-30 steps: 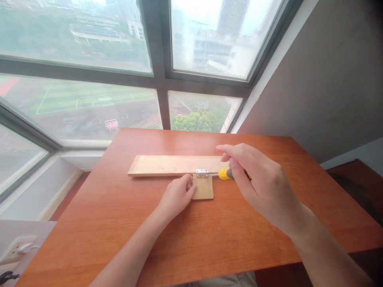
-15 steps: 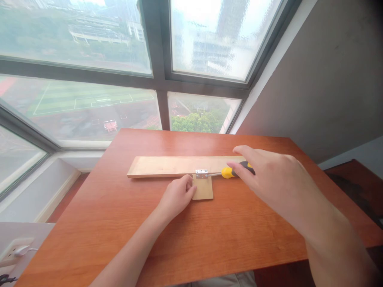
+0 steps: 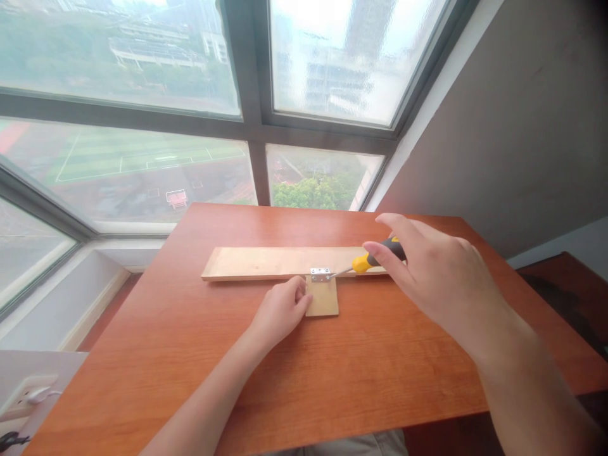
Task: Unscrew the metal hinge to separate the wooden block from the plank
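Screwdriver (image 3: 361, 263) steeper than before, tip at hinge (image 3: 320, 274)

Over on the bench (image 3: 361, 373), the right hand (image 3: 439, 278) holds a yellow-and-black screwdriver (image 3: 361, 263), tip at the metal hinge (image 3: 320, 274) spanning the long board (image 3: 261, 261) and small board (image 3: 323, 303), whose left edge the left hand (image 3: 284, 309) touches.
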The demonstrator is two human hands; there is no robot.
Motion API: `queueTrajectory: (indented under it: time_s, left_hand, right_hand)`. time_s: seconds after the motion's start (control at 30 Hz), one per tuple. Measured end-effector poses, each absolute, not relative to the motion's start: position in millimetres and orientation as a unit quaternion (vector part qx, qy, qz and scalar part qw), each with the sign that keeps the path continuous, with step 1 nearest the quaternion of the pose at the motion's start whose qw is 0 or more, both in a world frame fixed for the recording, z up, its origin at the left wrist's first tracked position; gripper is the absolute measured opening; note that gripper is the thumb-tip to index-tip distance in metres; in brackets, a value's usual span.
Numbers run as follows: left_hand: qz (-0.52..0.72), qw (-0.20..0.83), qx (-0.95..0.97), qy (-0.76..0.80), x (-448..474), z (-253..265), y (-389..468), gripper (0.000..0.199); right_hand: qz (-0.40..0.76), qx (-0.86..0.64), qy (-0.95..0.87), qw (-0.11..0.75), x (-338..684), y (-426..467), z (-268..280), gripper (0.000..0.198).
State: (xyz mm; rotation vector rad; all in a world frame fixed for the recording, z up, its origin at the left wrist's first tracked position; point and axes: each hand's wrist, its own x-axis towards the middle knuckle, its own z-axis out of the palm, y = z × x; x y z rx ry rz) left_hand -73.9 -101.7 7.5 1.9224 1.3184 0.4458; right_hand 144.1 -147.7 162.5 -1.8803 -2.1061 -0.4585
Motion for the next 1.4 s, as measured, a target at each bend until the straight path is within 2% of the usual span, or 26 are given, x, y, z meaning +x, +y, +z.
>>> queueTrajectory:
  time_s: [0.1, 0.23, 0.33, 0.43, 0.57, 0.77, 1.03, 1.2, 1.4]
  left_hand:
    - [0.175, 0.374, 0.75, 0.516, -74, 8, -102, 0.008]
    - [0.178, 0.372, 0.753, 0.513, -75, 8, -102, 0.008]
    - [0.181, 0.372, 0.753, 0.512, -75, 9, -102, 0.008]
    - [0.178, 0.373, 0.753, 0.512, -74, 10, -102, 0.009]
    - [0.176, 0.371, 0.754, 0.512, -74, 10, -102, 0.009]
    - [0.181, 0.367, 0.758, 0.508, -75, 8, -102, 0.008]
    - [0.18, 0.366, 0.757, 0.511, -74, 9, -103, 0.008]
    - [0.176, 0.359, 0.761, 0.511, -74, 10, -102, 0.008]
    - [0.176, 0.363, 0.761, 0.508, -74, 9, -103, 0.009]
  right_hand:
    - [-0.093, -0.601, -0.777, 0.164, 147, -149, 166, 0.026]
    - [0.013, -0.518, -0.834, 0.19, 150, -154, 174, 0.032]
    - [0.0, -0.533, -0.819, 0.213, 146, -153, 171, 0.025]
    - [-0.079, -0.567, -0.786, 0.232, 140, -147, 162, 0.023]
    - [-0.167, -0.633, -0.732, 0.191, 137, -145, 156, 0.03]
    - [-0.006, -0.556, -0.811, 0.182, 142, -155, 172, 0.035]
    - [-0.091, -0.64, -0.737, 0.197, 142, -148, 164, 0.02]
    - [-0.023, -0.567, -0.787, 0.243, 142, -151, 169, 0.024]
    - [0.085, -0.498, -0.811, 0.293, 151, -152, 173, 0.038]
